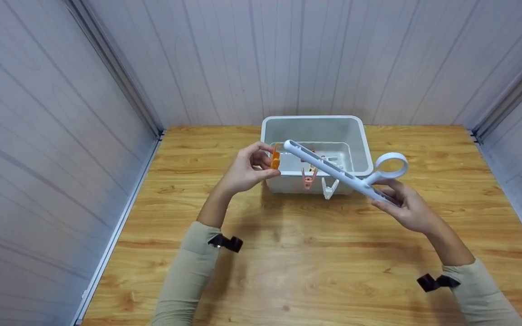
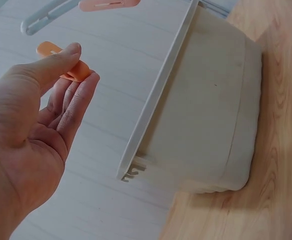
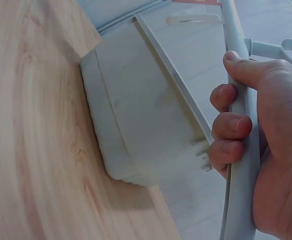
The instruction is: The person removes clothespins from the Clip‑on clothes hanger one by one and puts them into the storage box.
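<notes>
My left hand (image 1: 249, 167) pinches an orange clothes peg (image 1: 275, 158) between thumb and fingertips, close to the far end of a pale hanger bar (image 1: 329, 168). In the left wrist view the peg (image 2: 79, 73) lies across the fingertips. My right hand (image 1: 403, 207) grips the other end of the bar, below its ring-shaped loop (image 1: 392, 165); its fingers wrap the bar (image 3: 242, 107) in the right wrist view. From the bar hang a pink peg (image 1: 308, 179) and a white peg (image 1: 329, 188). The bar slants above the front of a grey bin (image 1: 312, 118).
Several more pegs (image 1: 330, 158) lie inside the bin, partly behind the bar. The bin stands on a wood-grain table (image 1: 306, 253) near the back panel (image 1: 274, 59). Side panels (image 1: 39, 149) flank the table. Each sleeved forearm carries a black wrist camera (image 1: 227, 242).
</notes>
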{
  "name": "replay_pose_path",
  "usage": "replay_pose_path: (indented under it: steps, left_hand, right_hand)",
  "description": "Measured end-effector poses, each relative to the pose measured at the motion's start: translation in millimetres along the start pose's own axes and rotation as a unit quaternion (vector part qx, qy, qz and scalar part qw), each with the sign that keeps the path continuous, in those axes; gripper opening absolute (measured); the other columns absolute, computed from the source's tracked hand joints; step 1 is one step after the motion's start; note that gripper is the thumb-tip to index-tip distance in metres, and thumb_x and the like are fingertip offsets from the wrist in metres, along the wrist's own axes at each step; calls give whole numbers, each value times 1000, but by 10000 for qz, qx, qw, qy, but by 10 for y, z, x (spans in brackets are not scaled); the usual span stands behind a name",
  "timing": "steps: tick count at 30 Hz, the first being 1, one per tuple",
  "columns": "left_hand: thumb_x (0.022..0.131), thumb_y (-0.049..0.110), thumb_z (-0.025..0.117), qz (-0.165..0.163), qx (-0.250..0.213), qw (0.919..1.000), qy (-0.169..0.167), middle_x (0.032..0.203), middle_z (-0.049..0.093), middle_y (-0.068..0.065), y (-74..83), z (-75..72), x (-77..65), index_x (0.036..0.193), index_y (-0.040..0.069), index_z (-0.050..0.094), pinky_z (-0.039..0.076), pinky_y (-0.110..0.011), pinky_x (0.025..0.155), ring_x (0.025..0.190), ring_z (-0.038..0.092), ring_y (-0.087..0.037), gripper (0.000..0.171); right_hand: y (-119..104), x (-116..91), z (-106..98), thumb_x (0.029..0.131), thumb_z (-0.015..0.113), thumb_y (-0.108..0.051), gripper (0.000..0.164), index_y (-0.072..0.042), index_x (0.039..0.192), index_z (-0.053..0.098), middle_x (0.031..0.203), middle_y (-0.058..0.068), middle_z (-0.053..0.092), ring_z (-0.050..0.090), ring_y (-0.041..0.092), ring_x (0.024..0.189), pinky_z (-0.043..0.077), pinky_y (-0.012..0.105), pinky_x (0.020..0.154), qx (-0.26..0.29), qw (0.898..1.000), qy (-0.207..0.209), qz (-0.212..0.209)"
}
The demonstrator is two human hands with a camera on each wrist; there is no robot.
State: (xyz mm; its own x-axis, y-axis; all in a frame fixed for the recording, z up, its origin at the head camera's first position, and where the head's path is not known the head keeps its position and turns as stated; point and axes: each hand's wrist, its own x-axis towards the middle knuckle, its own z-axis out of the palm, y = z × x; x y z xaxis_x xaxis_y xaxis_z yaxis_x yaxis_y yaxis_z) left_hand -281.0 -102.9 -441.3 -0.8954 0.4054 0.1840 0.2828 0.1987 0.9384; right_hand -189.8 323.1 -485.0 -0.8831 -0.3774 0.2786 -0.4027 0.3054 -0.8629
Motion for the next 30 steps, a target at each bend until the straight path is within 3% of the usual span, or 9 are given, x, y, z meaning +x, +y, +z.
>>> replay_pose_path:
  steps: [5,8,17,21,26,30]
  left_hand:
    - [91,1,91,-145,224,9996,-82,93,72,2,-10,11,155,130,-2,71,58,-20,79,83,66,-10,44]
    - [91,1,91,-257,287,9992,-102,94,71,2,-21,23,229,131,-2,72,57,-19,79,83,65,-10,44]
    - [95,3,89,-631,188,9978,-60,96,72,1,-32,63,458,136,-2,71,57,-18,74,82,66,-11,46]
    - [97,3,88,-902,77,9959,49,100,71,-2,-24,93,546,139,-2,72,60,-17,76,86,66,-11,45]
    - [102,4,82,-1262,-272,9911,308,121,77,-17,-30,136,624,147,-3,70,69,-26,90,97,74,-16,47]
    - [106,7,78,-1162,-570,9903,498,147,74,-24,-45,150,644,159,-2,60,66,-34,107,123,77,-28,56]
  right_hand:
    - [22,-93,-27,104,67,13,42,2,144,61,109,-15,76,66,2,80,47,27,59,-42,9999,118,118]
    - [38,-135,-42,103,67,14,40,4,142,60,102,-11,75,62,0,75,45,29,55,-15,9998,138,115]
    - [94,-233,-90,104,65,16,41,4,142,60,87,-13,67,44,-1,61,36,35,48,99,9998,138,134]
    - [117,-264,-100,104,65,16,41,4,143,60,90,-11,69,47,-1,63,37,34,49,77,9997,151,154]
    - [120,-278,-106,103,66,16,42,5,144,60,108,-11,74,63,1,76,43,32,53,15,9996,239,159]
    - [119,-280,-102,103,66,15,42,4,144,61,103,-12,74,60,0,73,42,31,53,78,9994,242,213]
